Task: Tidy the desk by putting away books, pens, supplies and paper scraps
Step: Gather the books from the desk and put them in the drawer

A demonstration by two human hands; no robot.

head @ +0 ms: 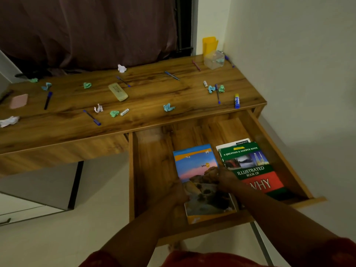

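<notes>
The desk drawer [152, 170] is pulled out. In it lies a notebook with a sunset cover [200, 170], and beside it on the right a green and red "Illustrated Book of Why" [252, 166] on top of another notebook [234, 143]. My left hand [178, 192] grips the sunset notebook's left edge. My right hand [223, 179] holds its right edge, fingers curled on the cover. On the desk top [154, 89] lie several blue pens [92, 117], crumpled paper scraps [168, 107], a glue stick [237, 101] and a pencil case [118, 91].
A yellow holder [209, 44] and a clear container [214, 59] stand at the desk's back right corner, against the white wall. A pink object [18, 101] lies at the left end. A dark curtain hangs behind the desk. A cabinet [38, 189] stands below left.
</notes>
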